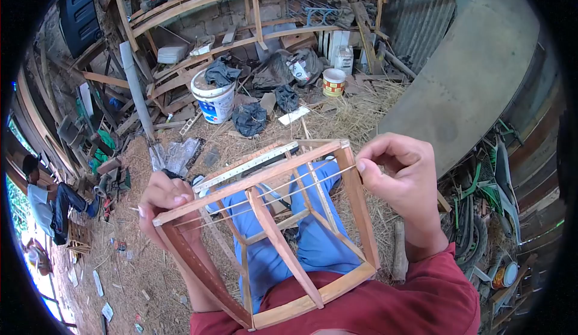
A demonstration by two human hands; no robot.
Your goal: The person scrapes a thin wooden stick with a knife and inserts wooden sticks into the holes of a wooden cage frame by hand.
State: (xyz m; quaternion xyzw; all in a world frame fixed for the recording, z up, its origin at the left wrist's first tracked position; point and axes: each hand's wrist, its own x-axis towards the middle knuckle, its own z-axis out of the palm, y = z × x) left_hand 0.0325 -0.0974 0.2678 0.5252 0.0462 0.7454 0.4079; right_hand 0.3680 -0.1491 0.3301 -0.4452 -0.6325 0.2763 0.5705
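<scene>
A small wooden frame [277, 237] of slats and posts rests tilted on the blue-trousered lap. Two thin pale strips [289, 189] run side by side across its upper opening, passing the middle slat. My right hand [400, 169] is closed in a pinch at the right post, on the end of one thin strip. At the opposite upper corner, my left hand [161, 199] curls its fingers around the frame's end. A short thin tip pokes out left of that hand; whether it belongs to a strip I cannot tell. A pale strip with a row of dark dots [247, 166] lies along the far rail.
Beyond the frame stand a white bucket [215, 103] with black plastic and a small yellow-red tub [333, 83]. A large grey sheet [463, 76] leans at the right. Someone sits at the far left [45, 202]. Straw and scraps cover the ground [150, 275].
</scene>
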